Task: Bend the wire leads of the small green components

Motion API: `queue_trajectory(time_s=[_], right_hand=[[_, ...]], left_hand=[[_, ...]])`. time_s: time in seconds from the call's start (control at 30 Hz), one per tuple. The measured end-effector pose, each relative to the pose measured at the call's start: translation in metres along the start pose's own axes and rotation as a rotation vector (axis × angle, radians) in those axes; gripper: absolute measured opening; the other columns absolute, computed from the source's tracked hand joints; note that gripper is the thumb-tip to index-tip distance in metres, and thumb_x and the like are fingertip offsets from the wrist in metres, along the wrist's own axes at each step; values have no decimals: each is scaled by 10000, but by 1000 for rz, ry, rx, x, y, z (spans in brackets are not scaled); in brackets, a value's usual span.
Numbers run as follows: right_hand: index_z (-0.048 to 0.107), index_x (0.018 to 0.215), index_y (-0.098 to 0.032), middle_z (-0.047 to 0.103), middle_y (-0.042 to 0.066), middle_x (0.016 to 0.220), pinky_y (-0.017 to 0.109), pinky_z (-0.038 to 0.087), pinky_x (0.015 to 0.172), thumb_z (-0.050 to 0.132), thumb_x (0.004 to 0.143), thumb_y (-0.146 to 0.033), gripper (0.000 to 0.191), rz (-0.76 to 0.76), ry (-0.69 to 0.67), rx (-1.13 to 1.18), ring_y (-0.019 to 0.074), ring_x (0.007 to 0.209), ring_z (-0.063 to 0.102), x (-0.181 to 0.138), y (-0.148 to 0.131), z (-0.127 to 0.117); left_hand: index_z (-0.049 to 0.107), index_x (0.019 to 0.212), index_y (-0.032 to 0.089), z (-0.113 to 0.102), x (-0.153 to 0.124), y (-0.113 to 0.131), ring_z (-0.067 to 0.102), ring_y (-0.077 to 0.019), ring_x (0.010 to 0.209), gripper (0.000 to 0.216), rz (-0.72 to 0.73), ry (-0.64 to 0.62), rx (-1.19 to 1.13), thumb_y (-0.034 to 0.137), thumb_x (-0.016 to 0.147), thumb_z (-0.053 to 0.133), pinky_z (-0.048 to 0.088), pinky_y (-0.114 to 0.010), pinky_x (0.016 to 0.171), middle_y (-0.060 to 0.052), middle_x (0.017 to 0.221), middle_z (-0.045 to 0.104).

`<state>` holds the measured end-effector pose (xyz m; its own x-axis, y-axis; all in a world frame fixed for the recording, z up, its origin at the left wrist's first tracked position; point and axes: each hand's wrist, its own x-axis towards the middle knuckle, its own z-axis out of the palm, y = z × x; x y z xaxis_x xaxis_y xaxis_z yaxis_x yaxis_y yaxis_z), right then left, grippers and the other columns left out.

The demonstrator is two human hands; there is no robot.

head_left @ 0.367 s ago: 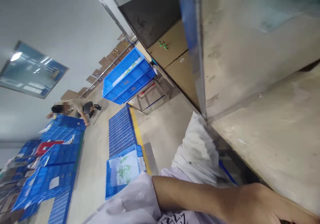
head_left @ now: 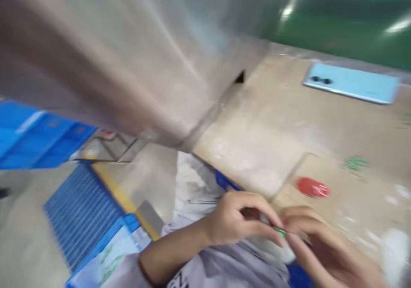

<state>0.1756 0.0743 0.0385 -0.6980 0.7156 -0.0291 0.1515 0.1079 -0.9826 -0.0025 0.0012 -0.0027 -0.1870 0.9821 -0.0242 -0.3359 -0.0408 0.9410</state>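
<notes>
The picture is motion-blurred. My left hand point(head_left: 237, 220) and my right hand point(head_left: 321, 245) meet at the near edge of a worn tan worktable point(head_left: 272, 125). The fingertips of both hands pinch a small green piece point(head_left: 280, 232) between them. My left forearm comes in from the lower left out of a pale sleeve point(head_left: 128, 273). A red round item point(head_left: 313, 187) lies on the table just beyond my right hand, with small green bits point(head_left: 355, 164) farther right.
A light blue phone point(head_left: 353, 83) lies at the far side of the table. A white bag point(head_left: 192, 185) hangs by the table edge. On the floor to the left are blue crates point(head_left: 35, 136), a blue grid pallet point(head_left: 80, 211) and a yellow line point(head_left: 118, 196).
The view has swung right, from the floor and shelves onto the tabletop. My left hand has come back from the right edge, and both hands now meet on the small green piece.
</notes>
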Motion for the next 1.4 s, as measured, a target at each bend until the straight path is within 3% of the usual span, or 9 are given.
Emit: queue_trajectory(time_s=[0.2,0.73,1.4], right_hand=[[712,972,-290,718,9,949,251,579,823,682,1085,-231,131,47,27,4,167,903,721,10,-11,1],[728,1028,-295,729,3,1026,250,577,887,673,1106,-219,122,88,-52,61,160,996,718,6,-11,1],[702,1055,-238,722,15,1025,225,583,849,626,1103,-139,134,19,-131,-66,139,955,724,14,-27,-9]], left_hand=[[838,851,160,-10,3,3,552,-95,597,297,-5,-22,-57,386,798,1022,404,-219,553,-30,753,734],[826,918,195,-12,2,6,670,-124,673,229,136,-42,0,272,810,1013,491,-216,609,-26,817,776],[839,948,201,-9,4,-1,698,-103,738,231,152,-89,-107,233,795,1009,546,-172,671,-3,853,766]])
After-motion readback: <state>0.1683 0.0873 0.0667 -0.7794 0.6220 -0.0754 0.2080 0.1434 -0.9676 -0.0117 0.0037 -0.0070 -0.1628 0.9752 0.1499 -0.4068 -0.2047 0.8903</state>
